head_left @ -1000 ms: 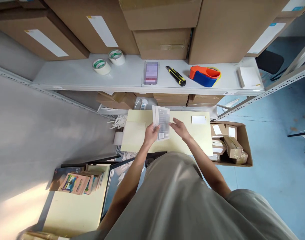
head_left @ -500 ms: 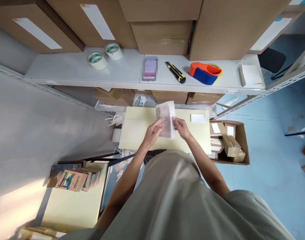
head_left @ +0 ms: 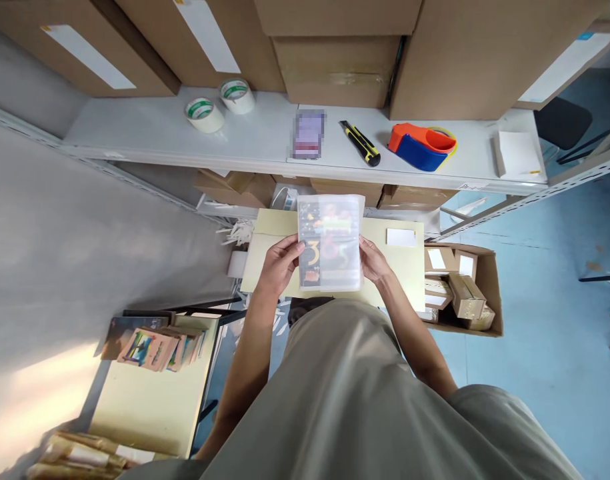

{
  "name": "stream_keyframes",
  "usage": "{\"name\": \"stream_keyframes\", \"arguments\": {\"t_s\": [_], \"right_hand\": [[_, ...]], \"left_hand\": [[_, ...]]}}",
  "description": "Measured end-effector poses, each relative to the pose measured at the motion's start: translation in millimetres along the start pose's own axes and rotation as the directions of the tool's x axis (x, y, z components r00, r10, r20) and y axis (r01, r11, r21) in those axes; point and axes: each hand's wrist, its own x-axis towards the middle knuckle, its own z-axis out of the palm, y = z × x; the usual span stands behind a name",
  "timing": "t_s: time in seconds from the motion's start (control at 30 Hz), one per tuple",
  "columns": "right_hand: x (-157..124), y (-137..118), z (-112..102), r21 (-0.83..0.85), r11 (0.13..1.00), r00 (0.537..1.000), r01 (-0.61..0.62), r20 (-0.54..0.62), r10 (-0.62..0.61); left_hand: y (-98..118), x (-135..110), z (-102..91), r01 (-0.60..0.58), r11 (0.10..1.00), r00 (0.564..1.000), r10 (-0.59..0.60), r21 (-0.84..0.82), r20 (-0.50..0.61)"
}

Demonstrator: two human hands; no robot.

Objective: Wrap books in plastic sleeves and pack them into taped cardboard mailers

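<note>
A book in a translucent plastic cover is held upright in front of me, with the figures 365 showing faintly on its face. My left hand is closed on its left edge, thumb on the front. On the opposite edge, my right hand grips it, its fingers partly hidden behind the cover. Below it is a pale yellow table. A white label card lies on the table, to the right of my right hand.
The grey shelf ahead bears tape rolls, a yellow-black utility knife, an orange-blue tape dispenser and large cartons. At right stands an open carton of small boxes. Several books lie on a side table at left.
The book has turned so its printed face is toward me. My left hand has moved left from across it to its left edge; my right hand still holds the right edge.
</note>
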Motion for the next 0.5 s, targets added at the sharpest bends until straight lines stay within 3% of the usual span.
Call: {"name": "stream_keyframes", "arguments": {"t_s": [0.1, 0.17, 0.23, 0.37, 0.5], "right_hand": [[5.5, 2.8, 0.2, -0.035, 0.999, 1.0, 0.005, -0.001, -0.005], [10.2, 9.8, 1.9, -0.081, 0.997, 1.0, -0.001, -0.028, -0.002], [13.9, 22.1, 5.7, -0.142, 0.99, 0.997, -0.015, -0.074, 0.004], [14.1, 54.3, 19.1, -0.276, 0.961, 0.99, -0.021, -0.138, -0.018], [10.6, 77.5, 34.7, -0.355, 0.935, 0.993, -0.024, -0.117, -0.019]], "left_hand": [[-7.1, 3.7, -3.1, -0.041, 0.992, 0.992, 0.055, 0.12, -0.117], [-16.4, 4.3, -1.1, -0.114, 0.948, 0.953, 0.189, 0.297, -0.238], [-29.2, 2.0, 5.5, -0.163, 0.881, 0.922, 0.297, 0.445, -0.249], [-60.3, -8.8, 25.4, -0.1, 0.886, 0.978, 0.172, 0.454, -0.121], [-83.6, -16.0, 30.0, -0.002, 0.881, 0.986, 0.081, 0.473, -0.148]]}}
